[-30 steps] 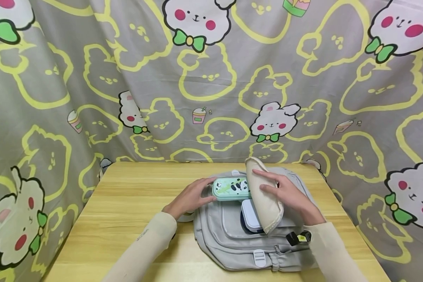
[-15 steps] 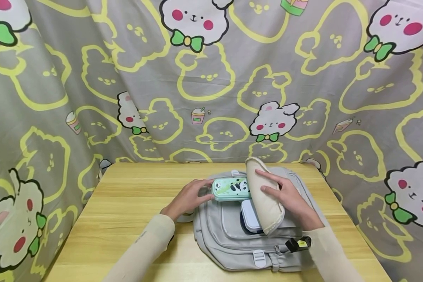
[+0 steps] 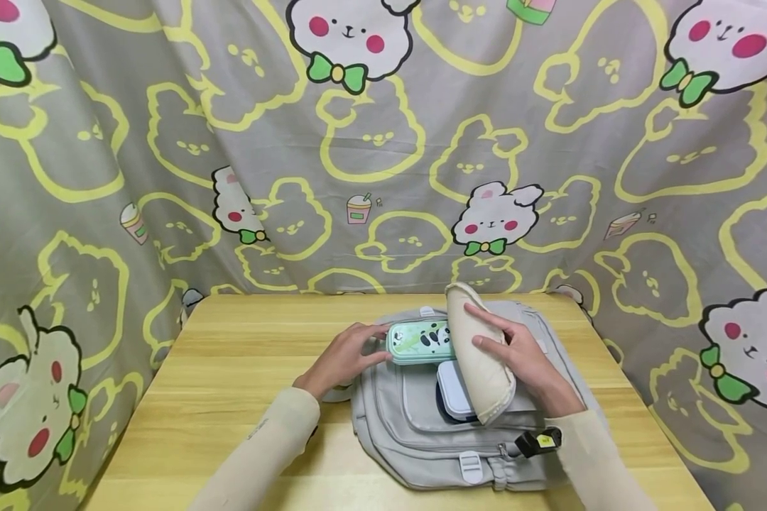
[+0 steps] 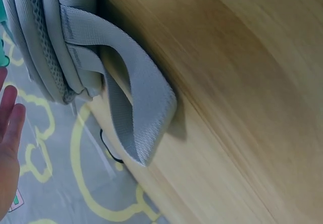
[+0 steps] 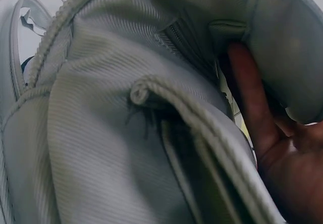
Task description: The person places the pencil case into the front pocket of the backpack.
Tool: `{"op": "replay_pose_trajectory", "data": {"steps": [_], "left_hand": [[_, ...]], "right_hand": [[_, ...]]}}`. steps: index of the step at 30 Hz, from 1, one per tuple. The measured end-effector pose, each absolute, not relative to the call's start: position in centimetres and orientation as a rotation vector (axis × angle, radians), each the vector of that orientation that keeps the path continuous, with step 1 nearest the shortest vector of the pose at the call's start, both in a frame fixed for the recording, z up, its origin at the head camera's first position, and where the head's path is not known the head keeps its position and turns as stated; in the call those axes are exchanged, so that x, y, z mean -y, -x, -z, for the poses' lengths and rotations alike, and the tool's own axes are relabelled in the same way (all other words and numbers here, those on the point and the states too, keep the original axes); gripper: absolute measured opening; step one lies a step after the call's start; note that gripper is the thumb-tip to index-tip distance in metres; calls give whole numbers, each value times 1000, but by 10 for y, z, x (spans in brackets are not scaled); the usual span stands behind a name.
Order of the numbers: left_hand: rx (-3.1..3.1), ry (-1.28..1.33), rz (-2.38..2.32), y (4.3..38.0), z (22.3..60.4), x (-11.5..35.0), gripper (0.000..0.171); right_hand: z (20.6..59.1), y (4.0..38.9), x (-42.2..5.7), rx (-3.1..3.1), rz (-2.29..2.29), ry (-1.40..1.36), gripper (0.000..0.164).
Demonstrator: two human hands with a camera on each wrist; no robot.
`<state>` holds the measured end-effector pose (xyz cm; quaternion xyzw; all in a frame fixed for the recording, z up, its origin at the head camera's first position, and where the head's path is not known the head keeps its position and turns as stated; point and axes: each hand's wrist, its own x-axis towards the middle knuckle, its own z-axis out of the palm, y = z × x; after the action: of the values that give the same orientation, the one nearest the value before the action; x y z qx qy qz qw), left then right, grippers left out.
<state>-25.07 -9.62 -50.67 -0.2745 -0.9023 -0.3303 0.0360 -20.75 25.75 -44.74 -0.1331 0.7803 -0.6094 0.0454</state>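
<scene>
In the head view, my left hand (image 3: 341,358) grips the left end of a mint-green pencil case (image 3: 422,338) printed with pandas, thumb on the near side and fingers on the far side. The case lies over a grey backpack (image 3: 390,426), its right end hidden behind a raised cream-lined pocket flap (image 3: 479,362). My right hand (image 3: 540,365) holds that flap up, with thumb and a finger showing on its lining. In the right wrist view, fingers (image 5: 250,93) reach behind the grey fabric. A pale rounded box (image 3: 455,389) above something dark sits partly under the flap.
The backpack lies flat on a wooden table (image 3: 243,341). A grey webbing strap (image 4: 146,93) loops out from its side onto the wood. A white buckle (image 3: 470,467) shows at its near edge. Behind hangs a patterned grey curtain (image 3: 383,262).
Hardly anything moves: the view shifts slightly. My left hand stays at the pencil case's end and my right hand keeps the flap raised, its fingertips slightly farther right than at first.
</scene>
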Motion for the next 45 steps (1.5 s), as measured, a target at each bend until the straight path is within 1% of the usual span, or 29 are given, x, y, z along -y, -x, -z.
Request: {"op": "replay_pose_trajectory", "data": {"steps": [20, 36, 40, 45], "left_hand": [[2675, 932, 993, 251, 503, 73, 52], [2601, 984, 988, 251, 502, 46, 56], [2595, 977, 1028, 251, 502, 39, 55], [2603, 964, 1079, 252, 505, 30, 58]], "right_hand": [[450, 210, -254, -2310, 1908, 434, 62], [452, 214, -255, -2341, 1857, 534, 62], [453, 215, -255, -2328, 1864, 545, 62], [453, 217, -255, -2288, 1883, 534, 63]]}}
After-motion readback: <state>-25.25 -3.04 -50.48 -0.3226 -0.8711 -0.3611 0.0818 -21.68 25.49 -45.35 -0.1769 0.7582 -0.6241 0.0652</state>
